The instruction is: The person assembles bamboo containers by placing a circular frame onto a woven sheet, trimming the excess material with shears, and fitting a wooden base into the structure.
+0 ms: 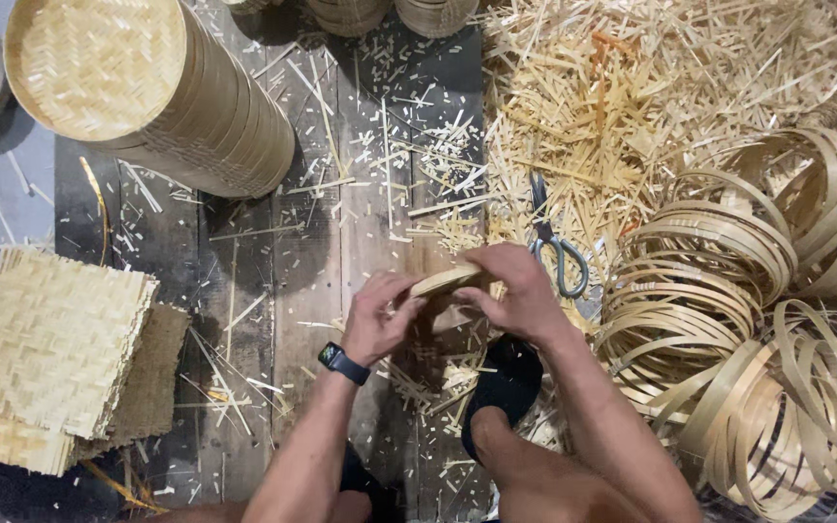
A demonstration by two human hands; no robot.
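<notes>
Seen from above, a left hand (pixel 377 320) and right hand (pixel 513 291) pinch opposite ends of a bent bamboo strip (pixel 443 281) over the plank floor (pixel 312 281), holding its curve, with scissors (pixel 556 242) and coiled strips (pixel 728 291) beside.

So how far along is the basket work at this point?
Done: a tall stack of finished woven trays. In hand: left hand and right hand both hold one bamboo ring. Left: woven mats and many loose bamboo hoops. Scissors lie unused.
</notes>
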